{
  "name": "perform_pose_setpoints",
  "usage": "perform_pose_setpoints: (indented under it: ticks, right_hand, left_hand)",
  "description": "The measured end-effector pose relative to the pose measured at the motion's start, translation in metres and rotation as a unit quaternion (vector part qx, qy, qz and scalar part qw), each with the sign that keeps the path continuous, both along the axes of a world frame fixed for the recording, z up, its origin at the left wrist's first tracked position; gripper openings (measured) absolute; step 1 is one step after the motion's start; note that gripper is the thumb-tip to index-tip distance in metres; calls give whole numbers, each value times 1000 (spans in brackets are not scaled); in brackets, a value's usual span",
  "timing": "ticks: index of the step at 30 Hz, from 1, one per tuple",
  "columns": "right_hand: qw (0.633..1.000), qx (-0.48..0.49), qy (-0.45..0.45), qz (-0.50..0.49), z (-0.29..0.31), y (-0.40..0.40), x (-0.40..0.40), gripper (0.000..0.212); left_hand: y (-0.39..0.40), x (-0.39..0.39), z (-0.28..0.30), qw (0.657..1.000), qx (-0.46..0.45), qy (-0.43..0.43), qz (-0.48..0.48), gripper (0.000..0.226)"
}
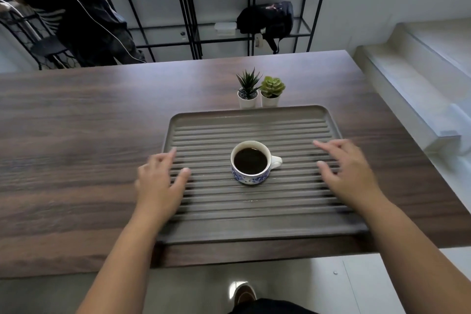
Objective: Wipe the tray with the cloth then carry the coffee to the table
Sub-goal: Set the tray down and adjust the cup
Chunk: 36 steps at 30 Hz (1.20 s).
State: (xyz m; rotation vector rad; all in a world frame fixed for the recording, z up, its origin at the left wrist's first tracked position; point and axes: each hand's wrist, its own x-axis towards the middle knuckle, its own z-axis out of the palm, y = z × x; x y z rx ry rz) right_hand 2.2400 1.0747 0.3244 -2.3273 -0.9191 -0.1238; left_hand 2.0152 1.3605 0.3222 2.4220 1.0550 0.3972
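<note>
A grey ribbed tray [251, 116] lies on the dark wooden table [76, 135], close to its near edge. In the middle of the tray stands a white cup with a blue flower pattern [251, 163], full of black coffee, its handle pointing right. My left hand [159, 182] hovers over the tray's left edge, fingers spread and blurred, holding nothing. My right hand [350, 172] hovers over the tray's right side, fingers apart and empty. No cloth is in view.
Two small potted plants [260, 92] stand just behind the tray's far rim. Beyond the table are black metal shelves [252, 7] with a black bag [267, 20]. Pale steps [407, 71] rise at the right. A dark chair and hanging clothes are at far left.
</note>
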Motion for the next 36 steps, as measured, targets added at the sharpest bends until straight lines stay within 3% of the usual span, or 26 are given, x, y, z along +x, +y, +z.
perform_pose_setpoints:
  ticks: [3, 6, 10, 22, 31, 36]
  right_hand:
    - [984, 44, 135, 110, 4, 30, -15, 38]
    - [973, 62, 190, 118, 2, 50, -26, 35]
    - [975, 69, 199, 72, 4, 58, -28, 27]
    - [980, 77, 171, 61, 4, 62, -14, 27]
    - [971, 89, 209, 79, 3, 59, -9, 28]
    - [965, 82, 225, 108, 10, 57, 2, 28]
  left_hand:
    - [-19, 20, -1, 971, -114, -28, -207, 86]
    - [-31, 41, -8, 948, -154, -44, -274, 86]
    - [-36, 55, -12, 946, -171, -105, -253, 72]
    - [-37, 75, -8, 948, -166, -123, -243, 61]
    - [-35, 76, -11, 945, -172, -120, -249, 64]
    - [-26, 74, -5, 943, -192, -116, -246, 80]
